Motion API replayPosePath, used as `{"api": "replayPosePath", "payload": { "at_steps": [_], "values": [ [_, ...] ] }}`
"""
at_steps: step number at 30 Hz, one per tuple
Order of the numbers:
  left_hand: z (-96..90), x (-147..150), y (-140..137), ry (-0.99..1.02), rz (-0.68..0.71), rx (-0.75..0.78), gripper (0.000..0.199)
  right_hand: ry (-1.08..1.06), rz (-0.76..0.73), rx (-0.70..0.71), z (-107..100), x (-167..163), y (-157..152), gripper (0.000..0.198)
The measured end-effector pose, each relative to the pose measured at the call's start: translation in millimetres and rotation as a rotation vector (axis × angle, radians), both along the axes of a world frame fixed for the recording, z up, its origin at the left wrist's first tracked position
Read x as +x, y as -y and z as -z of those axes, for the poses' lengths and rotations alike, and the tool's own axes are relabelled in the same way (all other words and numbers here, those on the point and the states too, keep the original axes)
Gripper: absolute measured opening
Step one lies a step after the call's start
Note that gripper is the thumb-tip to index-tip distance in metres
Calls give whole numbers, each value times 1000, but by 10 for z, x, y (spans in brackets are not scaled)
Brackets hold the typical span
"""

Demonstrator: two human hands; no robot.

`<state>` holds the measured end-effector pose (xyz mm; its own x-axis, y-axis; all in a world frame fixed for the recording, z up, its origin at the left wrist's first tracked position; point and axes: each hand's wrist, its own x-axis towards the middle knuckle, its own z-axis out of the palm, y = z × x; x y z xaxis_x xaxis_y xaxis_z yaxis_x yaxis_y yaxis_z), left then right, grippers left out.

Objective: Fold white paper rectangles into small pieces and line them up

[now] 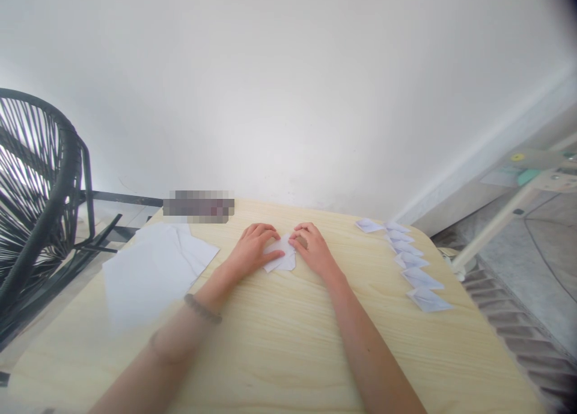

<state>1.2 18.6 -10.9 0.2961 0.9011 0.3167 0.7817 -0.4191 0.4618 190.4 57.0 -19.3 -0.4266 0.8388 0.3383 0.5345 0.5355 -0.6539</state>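
A: Where's the small folded paper (287, 264)?

B: Mid-table (279, 336). Left thumb and fingers spread apart on it; left hand (255, 246) hides part. Right hand (312, 250) is at its right edge, can't really tell if pinching.

A: Elbow room?

B: Bare wood toward the folded row (411, 261). Pixelated patch (198, 207) covers the back edge.

black corded chair (68, 155) at left, white wall (279, 101) behind wood-grain table (283, 348), pale tubular frame (496, 229) at right
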Motion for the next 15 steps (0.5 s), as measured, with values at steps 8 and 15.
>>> {"api": "replayPosePath", "payload": {
  "at_steps": [8,15],
  "values": [
    [6,7,2,-24,3,-5,34,27,-59,-54,-73,58,14,7],
    [-21,-14,-19,87,0,-22,30,-74,-63,-51,-52,56,-8,7]
  ]
}}
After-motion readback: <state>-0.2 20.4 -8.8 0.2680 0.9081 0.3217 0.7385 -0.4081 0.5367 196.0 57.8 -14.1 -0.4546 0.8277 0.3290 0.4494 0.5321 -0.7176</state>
